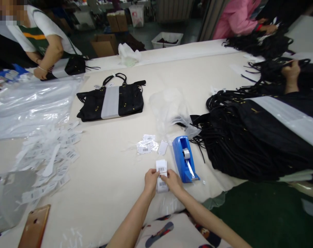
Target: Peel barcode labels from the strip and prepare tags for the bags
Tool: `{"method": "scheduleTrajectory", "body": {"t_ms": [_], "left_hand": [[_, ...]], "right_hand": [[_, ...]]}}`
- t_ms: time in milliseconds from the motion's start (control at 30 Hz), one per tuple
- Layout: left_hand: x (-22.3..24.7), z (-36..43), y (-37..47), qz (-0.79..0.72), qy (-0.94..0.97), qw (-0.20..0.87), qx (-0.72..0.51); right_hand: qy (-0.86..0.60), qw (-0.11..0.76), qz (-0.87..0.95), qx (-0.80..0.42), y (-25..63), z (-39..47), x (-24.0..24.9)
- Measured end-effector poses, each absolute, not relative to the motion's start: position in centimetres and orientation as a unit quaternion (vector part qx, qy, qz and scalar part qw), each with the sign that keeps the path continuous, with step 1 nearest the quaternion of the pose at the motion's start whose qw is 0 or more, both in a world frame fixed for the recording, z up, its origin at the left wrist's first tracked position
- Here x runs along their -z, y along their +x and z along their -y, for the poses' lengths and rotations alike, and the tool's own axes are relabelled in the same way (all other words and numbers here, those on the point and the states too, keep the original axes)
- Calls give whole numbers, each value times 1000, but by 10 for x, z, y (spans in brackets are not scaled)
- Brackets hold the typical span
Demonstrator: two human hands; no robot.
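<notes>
Both of my hands meet over a strip of white barcode labels (162, 186) close to the table's front edge. My left hand (151, 179) pinches the strip's left side, and my right hand (173, 181) grips it from the right with closed fingers. Just right of them stands a blue tape dispenser (179, 160) with a roll of clear tape. Beyond my hands lie several white barcode tags (145, 148), some in clear plastic. A black handbag (90, 105) with a grey band round its middle sits farther off to the left.
A large heap of black handbags (231, 137) covers the right side. Plastic bags (32, 100), loose labels (50, 151), a grey label machine (14, 193) and a phone (34, 227) lie on the left. Across the table, a person in white sleeves (41, 22) and another in pink (236, 20) handle bags.
</notes>
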State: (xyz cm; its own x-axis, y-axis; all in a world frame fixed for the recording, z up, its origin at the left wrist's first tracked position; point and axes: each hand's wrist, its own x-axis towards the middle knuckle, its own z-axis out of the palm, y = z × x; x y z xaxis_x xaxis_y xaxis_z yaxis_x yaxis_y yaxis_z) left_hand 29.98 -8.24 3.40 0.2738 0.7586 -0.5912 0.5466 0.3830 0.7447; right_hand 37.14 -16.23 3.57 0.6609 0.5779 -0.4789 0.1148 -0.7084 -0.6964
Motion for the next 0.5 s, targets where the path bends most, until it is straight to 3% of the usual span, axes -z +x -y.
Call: {"method": "scheduleTrajectory", "body": {"t_ms": [67, 167, 300, 367, 500], "left_hand": [[-55, 82, 298, -571, 538, 611, -105], [-93, 78, 298, -490, 530, 673, -162], [-122, 50, 326, -351, 564, 720, -201], [-118, 29, 353, -321, 653, 654, -207], [-88, -5, 410, -287, 875, 360, -151]], "right_hand": [[-829, 357, 210, -376, 374, 162, -47], [-758, 479, 224, -382, 383, 167, -76], [-717, 576, 225, -322, 417, 170, -119], [-684, 618, 189, -338, 441, 164, -134], [-604, 678, 78, -411, 479, 142, -144]]}}
